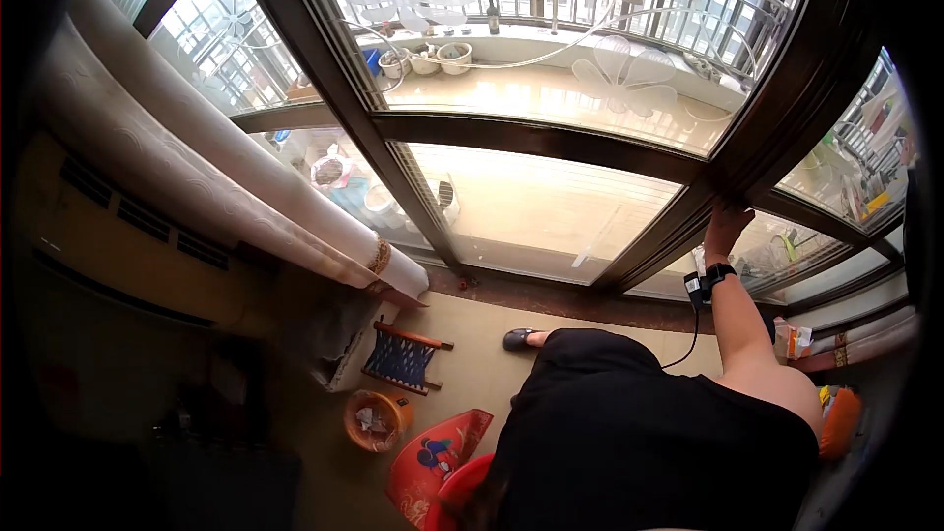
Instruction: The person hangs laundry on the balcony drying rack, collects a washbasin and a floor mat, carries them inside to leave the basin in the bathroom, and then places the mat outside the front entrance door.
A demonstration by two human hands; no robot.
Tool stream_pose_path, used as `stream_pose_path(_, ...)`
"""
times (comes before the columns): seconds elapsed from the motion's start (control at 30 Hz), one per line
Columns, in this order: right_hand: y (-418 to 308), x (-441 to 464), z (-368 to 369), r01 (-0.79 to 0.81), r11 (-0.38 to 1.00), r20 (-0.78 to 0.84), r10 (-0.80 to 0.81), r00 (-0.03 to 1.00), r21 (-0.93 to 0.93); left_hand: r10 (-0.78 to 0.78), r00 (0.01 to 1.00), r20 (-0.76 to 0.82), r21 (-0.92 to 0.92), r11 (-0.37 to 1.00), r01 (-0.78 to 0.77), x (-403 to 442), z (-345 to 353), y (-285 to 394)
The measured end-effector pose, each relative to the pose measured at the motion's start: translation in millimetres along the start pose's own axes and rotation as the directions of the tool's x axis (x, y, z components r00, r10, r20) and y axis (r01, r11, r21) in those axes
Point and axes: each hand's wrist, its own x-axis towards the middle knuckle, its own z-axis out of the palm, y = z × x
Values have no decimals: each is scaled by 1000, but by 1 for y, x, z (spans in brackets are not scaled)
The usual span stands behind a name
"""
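My right hand reaches up to the brown door frame of a glass sliding door, its fingers curled at the frame's edge and partly lost in shadow. A black band with a small device is on that wrist, and a thin cable runs down from it. The glass pane in the lower part of the door lies left of the hand. My left hand is not in view; my black top fills the lower middle.
A folding stool, an orange bin with crumpled paper and a red printed item stand on the floor at left. A curtain hangs at the left. Behind the glass, pots and a bottle stand along a ledge.
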Motion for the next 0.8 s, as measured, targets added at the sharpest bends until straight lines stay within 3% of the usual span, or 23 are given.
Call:
stream_pose_path(0.03, 31, -3, 18, -87, 996, -115, 84, 990, -16, -34, 999, -40, 16, 999, 34, -10, -2, -12)
stream_pose_path(0.1, 79, -18, 43, -149, 987, -40, 147, 988, -59, -114, 985, -127, 75, 989, 125, -36, -10, -46)
stream_pose_path(0.13, 85, -32, 44, -110, 989, 157, 124, 980, -96, -137, 974, -180, 113, 981, 159, -49, -20, -66)
stream_pose_path(0.2, 84, -66, 54, -148, 941, 557, 302, 773, -305, -163, 947, -277, 171, 961, 215, -83, -33, -100)
stream_pose_path(0.27, 58, -99, 70, 142, 975, 756, 38, 653, -171, -41, 929, -368, 130, 987, 95, -110, -48, -86)
stream_pose_path(0.3, 33, -111, 80, 254, 964, 838, -77, 541, -75, -76, 925, -371, 134, 982, 134, -113, -47, -88)
stream_pose_path(0.33, 9, -122, 88, 348, 937, 894, -183, 408, 33, 83, 902, -423, 215, 977, 11, -118, -46, -96)
stream_pose_path(0.37, -10, -133, 103, 358, 923, 937, -242, 250, 143, 61, 896, -439, 225, 973, 44, -123, -49, -89)
stream_pose_path(0.5, -129, -187, 125, 518, 685, 852, -484, -201, 512, 59, 872, -487, 260, 962, 80, -141, -76, -64)
stream_pose_path(0.6, -216, -250, 137, 529, 513, 737, -469, -486, 676, 100, 818, -566, 241, 969, 49, -148, -83, -69)
stream_pose_path(0.73, -310, -374, 131, 348, 301, 453, -440, -775, 888, 117, 818, -563, 279, 959, 54, -152, -95, -73)
stream_pose_path(0.77, -327, -410, 125, 175, 218, 263, -494, -829, 960, 65, 818, -572, 248, 964, 97, -153, -99, -73)
stream_pose_path(0.8, -350, -444, 106, 123, 277, 237, -429, -871, 953, 80, 818, -569, 261, 961, 87, -155, -104, -71)
